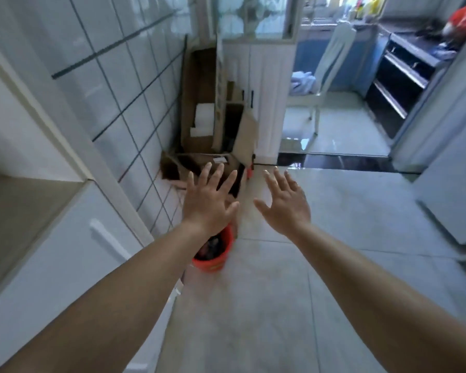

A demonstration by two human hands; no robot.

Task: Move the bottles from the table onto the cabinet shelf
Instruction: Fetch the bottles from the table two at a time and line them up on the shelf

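We see both bare forearms stretched out ahead over the pale tiled floor (320, 265). The left hand (209, 201) has its fingers spread wide and straight, holding nothing; the right hand (285, 204) is likewise splayed and empty, just beside the left without touching it. Under the left wrist stands a round orange plastic bucket (213, 261) with dark contents we cannot make out. At our left runs a white cabinet with an open shelf recess (24, 208). Beyond the hands, brown cardboard boxes (207, 109) lean against the white tiled wall (113, 84). Farther off stands a white chair (326, 74). Small bottles on a far counter (366, 8) are too blurred to tell apart; we see no table.
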